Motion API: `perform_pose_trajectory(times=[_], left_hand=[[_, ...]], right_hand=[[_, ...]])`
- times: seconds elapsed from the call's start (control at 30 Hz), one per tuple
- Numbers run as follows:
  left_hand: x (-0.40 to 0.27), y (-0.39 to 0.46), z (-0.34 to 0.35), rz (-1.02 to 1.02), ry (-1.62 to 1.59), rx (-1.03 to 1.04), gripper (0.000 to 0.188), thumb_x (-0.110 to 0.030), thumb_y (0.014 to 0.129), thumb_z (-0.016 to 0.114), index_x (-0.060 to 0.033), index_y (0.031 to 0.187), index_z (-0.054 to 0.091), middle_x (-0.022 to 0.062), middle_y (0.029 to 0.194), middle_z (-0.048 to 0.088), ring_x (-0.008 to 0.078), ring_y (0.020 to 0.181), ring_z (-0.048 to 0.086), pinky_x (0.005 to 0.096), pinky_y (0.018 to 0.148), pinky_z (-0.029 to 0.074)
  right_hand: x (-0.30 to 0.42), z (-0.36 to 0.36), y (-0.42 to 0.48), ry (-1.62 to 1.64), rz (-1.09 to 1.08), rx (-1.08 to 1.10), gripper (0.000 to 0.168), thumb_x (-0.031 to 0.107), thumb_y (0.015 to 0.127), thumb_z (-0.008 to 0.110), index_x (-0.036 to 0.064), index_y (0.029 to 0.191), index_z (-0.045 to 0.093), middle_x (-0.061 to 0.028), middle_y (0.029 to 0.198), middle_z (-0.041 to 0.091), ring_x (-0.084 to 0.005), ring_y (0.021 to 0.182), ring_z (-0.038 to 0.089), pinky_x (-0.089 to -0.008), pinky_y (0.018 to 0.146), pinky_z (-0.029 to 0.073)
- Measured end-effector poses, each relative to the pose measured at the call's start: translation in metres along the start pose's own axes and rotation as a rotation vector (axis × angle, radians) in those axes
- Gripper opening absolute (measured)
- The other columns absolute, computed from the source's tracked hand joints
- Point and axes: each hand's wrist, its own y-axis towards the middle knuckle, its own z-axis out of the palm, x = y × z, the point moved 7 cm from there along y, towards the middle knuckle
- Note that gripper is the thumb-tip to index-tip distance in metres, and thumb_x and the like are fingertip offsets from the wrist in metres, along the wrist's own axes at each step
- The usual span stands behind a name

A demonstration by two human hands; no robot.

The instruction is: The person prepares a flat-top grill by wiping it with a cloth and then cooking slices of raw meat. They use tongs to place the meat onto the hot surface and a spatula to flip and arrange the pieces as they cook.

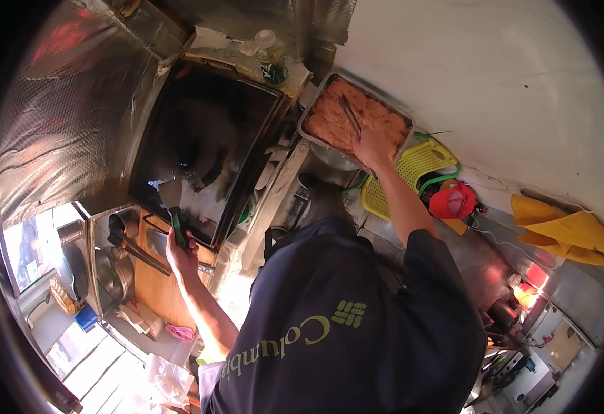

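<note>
My left hand [182, 253] grips the green handle of a flat metal scraper [170, 194]. Its blade is over the near left part of a large black griddle [193, 119], whose surface has a paler, shiny patch there. To the right, my right hand [375, 146] is closed around a long, thin metal utensil [351, 114], whose exact kind I cannot tell. That utensil's far end rests at or in a reddish minced meat mixture [327, 111], which fills a rectangular metal tray [356, 77].
A bottle [272, 59] stands on the ledge behind the griddle. Beside my left hand are a wooden board [162, 295] and a metal ladle pot [124, 222]. A yellow plastic chair [426, 160], a red cap [452, 201] and a yellow cloth [560, 227] are at right.
</note>
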Motion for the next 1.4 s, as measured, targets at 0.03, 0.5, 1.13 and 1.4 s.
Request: perform_pose_trajectory(times=[0.03, 0.5, 1.13, 1.4], left_hand=[[0.000, 0.000, 0.000, 0.002, 0.006, 0.003, 0.022, -0.031, 0.098, 0.044, -0.0114, 0.094, 0.053, 0.0060, 0.072, 0.059, 0.0141, 0.050, 0.048, 0.0243, 0.043, 0.036], [-0.005, -0.007, 0.007, -0.013, 0.055, 0.002, 0.024, -0.032, 0.098, 0.044, -0.0112, 0.092, 0.053, 0.0049, 0.070, 0.058, 0.0136, 0.050, 0.049, 0.0242, 0.044, 0.037], [-0.007, -0.010, 0.023, 0.007, 0.035, 0.008, 0.023, -0.032, 0.097, 0.047, -0.0109, 0.092, 0.053, 0.0060, 0.069, 0.059, 0.0149, 0.050, 0.049, 0.0260, 0.044, 0.037], [-0.004, -0.003, 0.020, -0.007, 0.063, 0.011, 0.022, -0.033, 0.097, 0.048, -0.0122, 0.093, 0.054, 0.0053, 0.071, 0.058, 0.0146, 0.051, 0.048, 0.0257, 0.044, 0.037]], right_hand=[[-0.002, -0.002, 0.006, 0.049, 0.013, -0.044, 0.029, 0.028, 0.087, 0.053, 0.001, 0.087, 0.061, -0.0185, 0.075, 0.064, -0.0373, 0.072, 0.062, -0.0488, 0.064, 0.050], [-0.014, 0.022, 0.070, 0.133, 0.107, 0.115, 0.029, 0.026, 0.085, 0.054, 0.002, 0.080, 0.068, -0.0188, 0.082, 0.067, -0.0350, 0.076, 0.065, -0.0472, 0.064, 0.051], [-0.002, 0.007, 0.053, 0.402, 0.178, 0.137, 0.038, 0.030, 0.091, 0.047, -0.002, 0.078, 0.063, -0.0189, 0.069, 0.064, -0.0347, 0.067, 0.064, -0.0464, 0.059, 0.050], [-0.005, 0.010, 0.058, 0.330, 0.119, 0.081, 0.036, 0.029, 0.089, 0.048, -0.003, 0.080, 0.064, -0.0199, 0.072, 0.065, -0.0357, 0.068, 0.064, -0.0467, 0.061, 0.050]])
